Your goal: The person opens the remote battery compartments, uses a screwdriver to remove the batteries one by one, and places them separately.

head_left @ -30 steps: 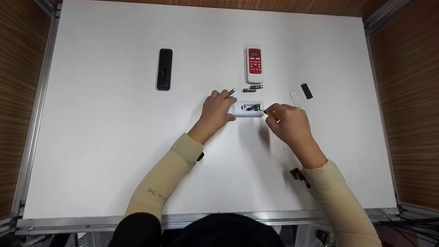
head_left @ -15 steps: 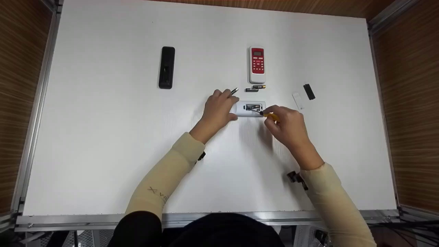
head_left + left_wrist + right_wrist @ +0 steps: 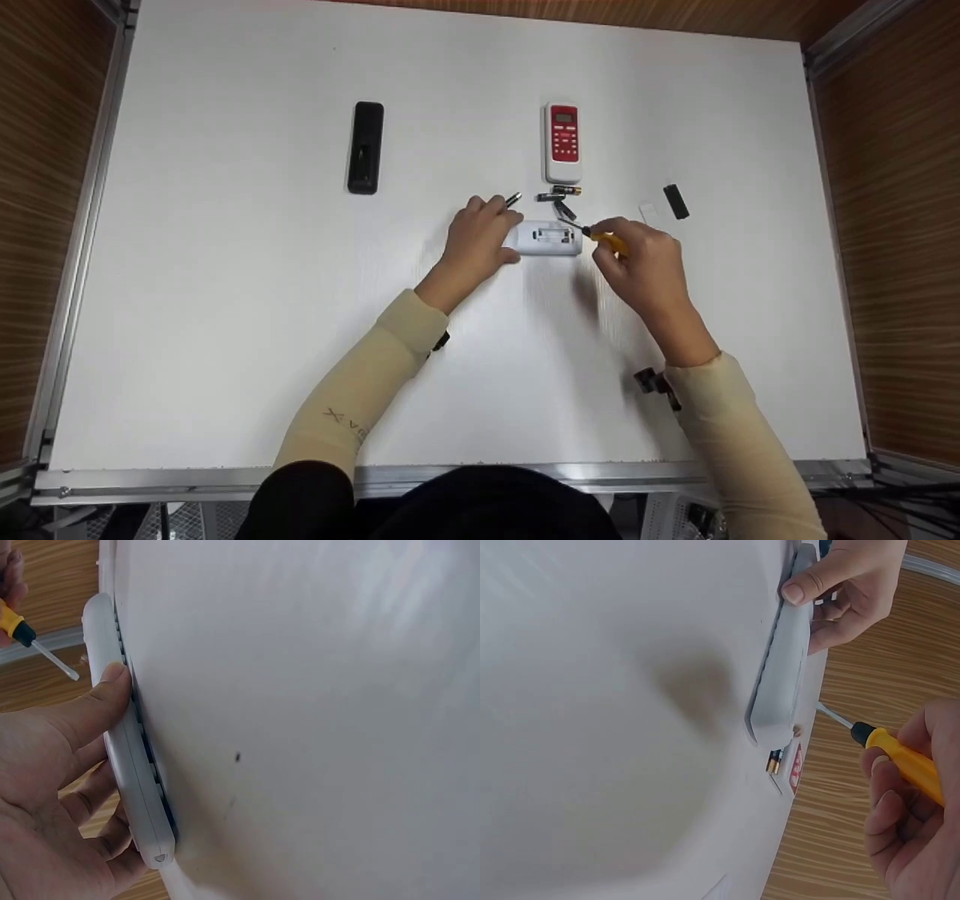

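Note:
My left hand (image 3: 476,232) grips the sides of a white remote control (image 3: 527,238), thumb on the near edge. The remote lies buttons down on the table, its open battery compartment (image 3: 553,235) facing up with no battery visible in it. My right hand (image 3: 646,262) holds a screwdriver (image 3: 904,760) by its yellow handle. The thin shaft points at a dark battery (image 3: 565,210) just beyond the remote; whether they touch I cannot tell. Two more batteries (image 3: 550,197) lie close behind. A silver-tipped dark object (image 3: 513,199) pokes out past my left fingers, its rest hidden.
A white remote with a red face (image 3: 563,142) lies behind the batteries. Farther left is a black remote (image 3: 365,148). On the right lie a black cover (image 3: 676,201) and a white cover (image 3: 649,213), partly hidden by my right hand. Wood-grain panels (image 3: 892,225) border the white table.
A battery that was in the compartment now lies on the table beyond the remote. The screwdriver tip has moved out of the compartment, away from me. My left hand holds its place.

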### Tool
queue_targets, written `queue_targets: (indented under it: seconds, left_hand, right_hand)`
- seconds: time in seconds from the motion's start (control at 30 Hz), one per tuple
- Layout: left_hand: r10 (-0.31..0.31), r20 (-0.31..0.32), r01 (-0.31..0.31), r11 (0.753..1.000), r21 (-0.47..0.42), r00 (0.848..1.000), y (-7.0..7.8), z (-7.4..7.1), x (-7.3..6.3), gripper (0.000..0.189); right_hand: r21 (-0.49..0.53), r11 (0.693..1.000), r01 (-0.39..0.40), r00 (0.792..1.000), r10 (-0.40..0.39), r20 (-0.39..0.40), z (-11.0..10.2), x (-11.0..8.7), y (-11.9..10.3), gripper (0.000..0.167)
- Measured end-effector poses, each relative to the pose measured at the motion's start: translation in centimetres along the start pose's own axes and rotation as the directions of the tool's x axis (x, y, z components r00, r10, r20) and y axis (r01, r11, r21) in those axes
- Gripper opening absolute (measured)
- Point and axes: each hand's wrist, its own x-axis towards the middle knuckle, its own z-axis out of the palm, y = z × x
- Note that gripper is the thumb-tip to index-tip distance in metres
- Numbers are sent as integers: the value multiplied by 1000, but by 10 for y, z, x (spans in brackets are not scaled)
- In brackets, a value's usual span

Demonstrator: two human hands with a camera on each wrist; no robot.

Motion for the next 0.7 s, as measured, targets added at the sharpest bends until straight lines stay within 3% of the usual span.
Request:
queue_targets:
  seconds: [0.4,0.57,0.7]
  left_hand:
    - [-2,-2,2,1000,-21,1000,3,0,-1,61]
    - [-6,5,6,1000,-9,1000,2,1,-1,61]
    - [3,14,-3,1000,7,1000,1,1,-2,59]
  right_hand:
    - [20,998,-58,998,59,-23,-7,-9,8,23]
    - [49,989,-139,989,141,-38,-11,-15,21,24]
    - [75,970,-233,969,238,-70,-17,-20,39,25]
